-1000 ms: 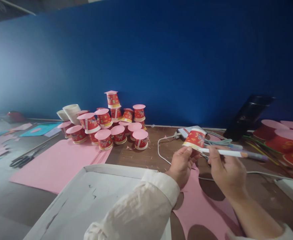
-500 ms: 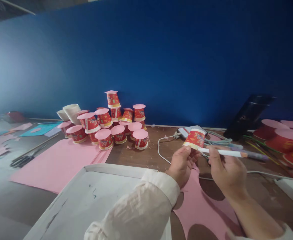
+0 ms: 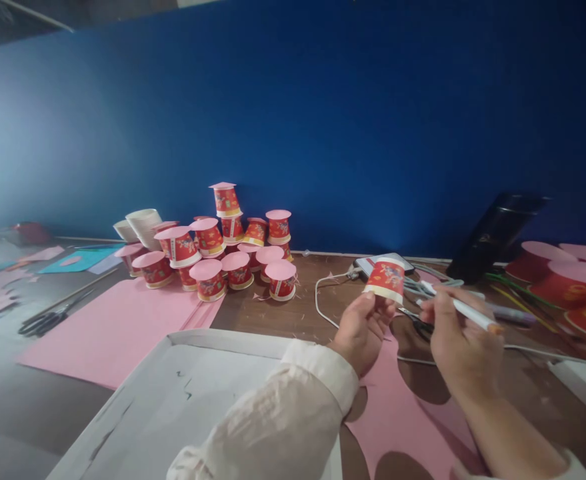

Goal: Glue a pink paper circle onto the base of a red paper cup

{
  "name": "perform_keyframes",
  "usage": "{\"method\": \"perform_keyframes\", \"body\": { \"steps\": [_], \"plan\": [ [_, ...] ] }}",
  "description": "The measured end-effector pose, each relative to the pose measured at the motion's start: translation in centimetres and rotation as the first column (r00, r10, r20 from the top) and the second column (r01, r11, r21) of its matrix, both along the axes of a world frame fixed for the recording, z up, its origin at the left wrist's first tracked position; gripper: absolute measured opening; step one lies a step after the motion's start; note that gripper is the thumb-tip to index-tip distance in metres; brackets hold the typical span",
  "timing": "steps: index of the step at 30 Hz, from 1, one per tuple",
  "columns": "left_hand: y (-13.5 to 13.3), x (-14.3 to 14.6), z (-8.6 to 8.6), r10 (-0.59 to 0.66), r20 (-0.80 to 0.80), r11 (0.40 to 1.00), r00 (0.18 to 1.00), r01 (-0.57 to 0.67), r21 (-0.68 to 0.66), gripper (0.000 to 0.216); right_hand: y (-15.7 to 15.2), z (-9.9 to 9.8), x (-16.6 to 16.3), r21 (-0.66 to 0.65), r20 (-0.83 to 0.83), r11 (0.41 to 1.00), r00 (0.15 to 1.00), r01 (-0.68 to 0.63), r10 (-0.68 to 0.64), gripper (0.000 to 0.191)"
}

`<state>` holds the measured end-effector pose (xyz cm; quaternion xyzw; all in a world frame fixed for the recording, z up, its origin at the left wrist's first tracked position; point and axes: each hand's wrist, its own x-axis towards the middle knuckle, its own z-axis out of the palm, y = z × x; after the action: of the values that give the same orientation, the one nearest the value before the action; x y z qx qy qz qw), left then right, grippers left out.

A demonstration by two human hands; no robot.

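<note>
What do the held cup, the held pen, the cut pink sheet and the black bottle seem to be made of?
Held cup: probably paper, smooth, judging by its thin printed wall.
Held pen: likely plastic; the white barrel looks smooth and even.
Pink sheet: paper or thin card, matte, with rounded cut edges.
Black bottle: metal or plastic, unclear; dark, with faint highlights.

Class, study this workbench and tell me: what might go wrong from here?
1. The right hand holds the white marker close to the red paper cup; a slip might leave a stray mark.
2. The left hand grips that cup only near its lower rim, so it could tip or bend if pressed.
3. The topmost paper cup stands on another cup; a bump might topple it.
</note>
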<state>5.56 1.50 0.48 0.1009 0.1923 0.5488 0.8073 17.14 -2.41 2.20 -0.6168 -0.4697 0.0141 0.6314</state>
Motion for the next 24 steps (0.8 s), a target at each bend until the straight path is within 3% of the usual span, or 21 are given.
{"method": "perform_keyframes", "body": {
  "steps": [4,8,10,12,17,22,24],
  "plan": [
    [-0.4,-0.3,0.6,-0.072,0.044,0.997,0.996,0.072,0.000,0.008,1.5,-1.0,0.5,0.058,-0.463,0.989,0.874,-0.136,0.148,0.052],
    [-0.9,-0.8,1.0,-0.188,0.035,0.982,0.982,0.187,0.010,0.010,2.1,-1.6,0.8,0.002,-0.537,0.921,0.776,-0.391,0.331,0.055],
    [-1.0,-0.9,1.1,-0.204,0.034,0.979,0.978,0.203,0.018,0.009,2.1,-1.7,0.8,0.003,-0.518,0.899,0.768,-0.437,0.375,0.058],
    [-1.1,-0.8,1.0,-0.212,0.024,0.977,0.977,0.212,0.036,0.010,2.0,-1.9,0.8,0.002,-0.517,0.909,0.778,-0.416,0.357,0.062],
    [-1.2,-0.2,0.6,-0.223,-0.041,0.966,0.974,0.227,0.121,0.016,2.1,-2.5,1.3,-0.065,-0.535,0.968,0.827,-0.241,0.169,0.070],
    [-1.1,0.0,0.2,-0.237,-0.109,0.957,0.965,0.251,0.147,0.023,2.3,-3.1,1.8,-0.146,-0.363,0.977,0.928,-0.152,0.090,0.062],
    [-0.9,0.0,0.0,-0.220,-0.121,0.963,0.968,0.235,0.135,0.024,2.2,-3.0,1.9,-0.109,-0.291,0.986,0.952,-0.128,0.092,0.060]
  ]
}}
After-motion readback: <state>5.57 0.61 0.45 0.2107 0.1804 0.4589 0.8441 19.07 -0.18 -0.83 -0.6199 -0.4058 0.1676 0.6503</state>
